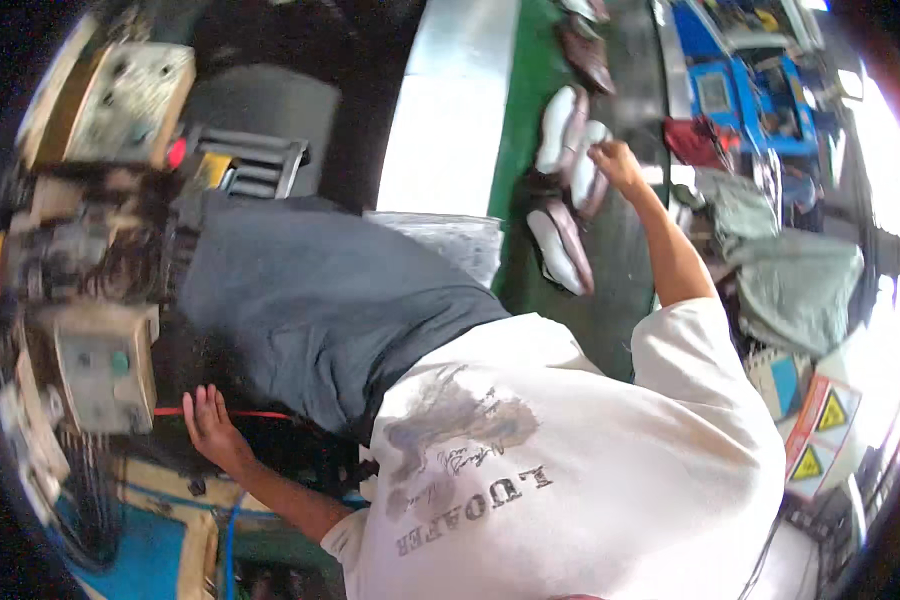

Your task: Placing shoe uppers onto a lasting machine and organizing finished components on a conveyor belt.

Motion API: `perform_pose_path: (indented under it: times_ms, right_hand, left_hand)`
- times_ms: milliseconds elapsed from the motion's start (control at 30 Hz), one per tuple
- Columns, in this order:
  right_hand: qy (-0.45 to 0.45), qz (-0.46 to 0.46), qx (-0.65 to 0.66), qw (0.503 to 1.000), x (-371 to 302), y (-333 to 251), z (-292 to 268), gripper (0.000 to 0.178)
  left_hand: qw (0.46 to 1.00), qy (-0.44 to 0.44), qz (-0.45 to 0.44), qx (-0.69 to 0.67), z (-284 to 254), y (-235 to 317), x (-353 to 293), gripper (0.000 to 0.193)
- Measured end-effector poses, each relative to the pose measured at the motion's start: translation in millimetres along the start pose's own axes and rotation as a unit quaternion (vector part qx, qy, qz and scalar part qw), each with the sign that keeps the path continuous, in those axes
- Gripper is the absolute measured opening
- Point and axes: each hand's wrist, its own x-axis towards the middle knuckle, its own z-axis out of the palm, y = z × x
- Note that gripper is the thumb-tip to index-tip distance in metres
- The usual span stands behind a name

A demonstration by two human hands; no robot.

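Two hands, well apart. Left hand [210, 420] down at the lower left, fingers spread and flat, holding nothing, touching a thin red cord [255, 413] just beside a beige machine box [105, 365]. Right hand [615, 160] stretched far out to the green belt [530, 90], fingers curled down onto the tip of a white-soled shoe [588, 165]; too blurred to tell whether pinching it or only resting on it.

Shoe lying sole-up on the belt, touching a second white-soled shoe [558, 125] on its left. More shoes in the same row: a dark pair [560, 245] nearer the body, another brown one [585, 55] farther up the belt. Grey cloth heaps [800, 280] on the counter to the right of the belt, blue crates [745, 90] beyond.

Judged from this: an early stage. Reach made, contact made, nothing lifted yet, every shoe flat on the belt. Nothing in the left hand either, and no shoe anywhere near the machine side. Picking up, carrying across and whatever handling comes at the machines all seemingly left to do.
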Motion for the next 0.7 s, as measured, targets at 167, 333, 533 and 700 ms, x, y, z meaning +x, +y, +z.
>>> perform_pose_path:
  times_ms: [167, 333, 533, 700]
  right_hand:
    - [-0.184, 0.106, -0.068, 0.975, -151.3, 161.2, 81.3, 0.099]
    - [0.032, 0.061, 0.070, 0.995, -179.2, 116.7, 179.9, 0.116]
    - [-0.067, 0.098, 0.527, 0.842, -144.6, 33.0, 173.6, 0.103]
    - [-0.144, -0.045, 0.616, 0.773, -126.2, -140.9, 108.8, 0.093]
  left_hand:
    - [0.978, -0.181, 0.046, 0.089, 147.4, 22.7, 32.9, 0.052]
    - [0.955, -0.237, 0.085, 0.157, 235.8, 52.7, 24.0, 0.048]
    - [0.896, -0.426, 0.051, 0.117, 327.2, 34.1, -44.6, 0.050]
    - [0.848, -0.526, -0.019, 0.060, 393.7, -15.4, -92.8, 0.098]
